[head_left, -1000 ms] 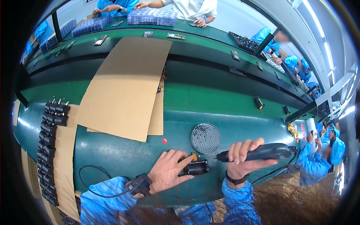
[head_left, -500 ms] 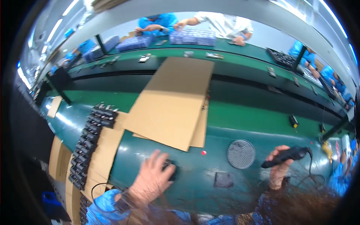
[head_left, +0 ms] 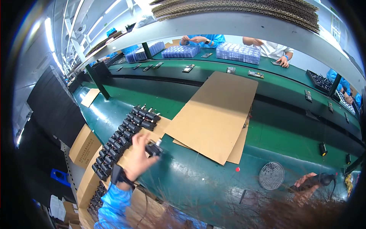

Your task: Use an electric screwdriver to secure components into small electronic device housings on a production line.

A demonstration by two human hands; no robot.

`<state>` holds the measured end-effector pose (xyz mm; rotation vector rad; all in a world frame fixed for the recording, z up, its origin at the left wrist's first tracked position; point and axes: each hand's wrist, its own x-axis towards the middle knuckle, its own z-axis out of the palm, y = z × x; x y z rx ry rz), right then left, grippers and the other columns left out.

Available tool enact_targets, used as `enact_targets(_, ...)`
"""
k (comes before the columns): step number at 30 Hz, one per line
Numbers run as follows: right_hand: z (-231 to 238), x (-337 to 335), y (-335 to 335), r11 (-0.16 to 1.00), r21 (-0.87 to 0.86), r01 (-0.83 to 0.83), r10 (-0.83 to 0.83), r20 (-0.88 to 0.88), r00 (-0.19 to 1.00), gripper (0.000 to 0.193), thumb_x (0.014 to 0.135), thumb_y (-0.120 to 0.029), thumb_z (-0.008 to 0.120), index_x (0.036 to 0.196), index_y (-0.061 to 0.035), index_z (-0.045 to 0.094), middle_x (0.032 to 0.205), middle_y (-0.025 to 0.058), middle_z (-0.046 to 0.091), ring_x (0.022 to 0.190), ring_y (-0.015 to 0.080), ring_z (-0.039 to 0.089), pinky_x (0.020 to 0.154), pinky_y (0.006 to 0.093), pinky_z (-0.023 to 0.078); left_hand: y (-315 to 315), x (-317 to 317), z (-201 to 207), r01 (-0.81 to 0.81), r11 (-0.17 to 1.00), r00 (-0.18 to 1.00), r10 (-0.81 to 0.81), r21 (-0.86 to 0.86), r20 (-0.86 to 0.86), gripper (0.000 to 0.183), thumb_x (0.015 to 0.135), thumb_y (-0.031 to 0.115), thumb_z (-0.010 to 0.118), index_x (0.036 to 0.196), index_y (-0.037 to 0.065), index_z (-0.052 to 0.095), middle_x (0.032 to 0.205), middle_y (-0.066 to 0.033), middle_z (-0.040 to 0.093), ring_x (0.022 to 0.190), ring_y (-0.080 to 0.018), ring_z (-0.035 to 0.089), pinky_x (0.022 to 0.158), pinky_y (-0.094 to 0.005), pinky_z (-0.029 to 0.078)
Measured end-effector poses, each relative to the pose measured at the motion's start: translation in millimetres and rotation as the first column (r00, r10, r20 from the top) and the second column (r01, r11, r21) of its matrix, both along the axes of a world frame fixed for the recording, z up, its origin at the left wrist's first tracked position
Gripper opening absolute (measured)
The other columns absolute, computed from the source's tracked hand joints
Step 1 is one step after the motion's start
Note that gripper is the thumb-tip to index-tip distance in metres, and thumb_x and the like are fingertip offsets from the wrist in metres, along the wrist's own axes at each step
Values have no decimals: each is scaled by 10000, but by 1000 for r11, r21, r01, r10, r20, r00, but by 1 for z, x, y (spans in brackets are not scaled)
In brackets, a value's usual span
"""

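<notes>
My left hand (head_left: pixel 138 156) reaches out to the left over the green bench and grips a small black part (head_left: pixel 153 148) with a metal tip. It hovers at the near end of several rows of similar black parts (head_left: pixel 126 131) laid out on a cardboard sheet (head_left: pixel 162 128). My right hand (head_left: pixel 305 184) rests at the lower right, closed on a black electric screwdriver (head_left: pixel 314 180) with a cable. A round perforated metal disc (head_left: pixel 271 176) lies just left of that hand.
A large cardboard sheet (head_left: pixel 217 114) covers the bench middle. A small red dot (head_left: pixel 237 169) sits near its front corner. Cardboard boxes (head_left: pixel 84 145) stand at the left edge. Across the far bench, other people's hands (head_left: pixel 198 39) work beside trays of blue parts (head_left: pixel 240 51).
My head has turned left, bringing the rows of black parts to the centre. My left hand carried the black part leftward to the rows. The right hand stayed with the screwdriver.
</notes>
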<state>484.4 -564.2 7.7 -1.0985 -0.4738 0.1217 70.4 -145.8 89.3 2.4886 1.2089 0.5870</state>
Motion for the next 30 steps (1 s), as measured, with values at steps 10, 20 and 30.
enact_targets(10,-5,4,-1,999,4,-42,42,48,998,752,928,-791,497,1156,-76,454,768,35,477,662,148,502,661,306,446,99,-26,-50,-112,980,931,162,167,-326,728,709,201,838,1355,23,553,1295,-226,558,1135,-428,594,1028,-463,498)
enact_targets(20,11,-1,1,994,-61,-95,100,92,991,778,904,-805,521,1161,-75,446,762,38,490,662,154,516,671,314,458,114,-12,-58,-136,958,972,178,251,-153,744,696,137,843,1372,71,538,1327,-205,510,1182,-438,586,977,-467,538)
enact_targets(30,21,-15,5,999,-10,-51,51,-16,999,811,834,-800,633,1162,-74,486,793,47,538,702,162,546,685,331,486,117,4,-47,-42,931,967,129,363,-219,726,734,109,806,1398,39,523,1377,-193,516,1244,-405,538,1028,-494,485)
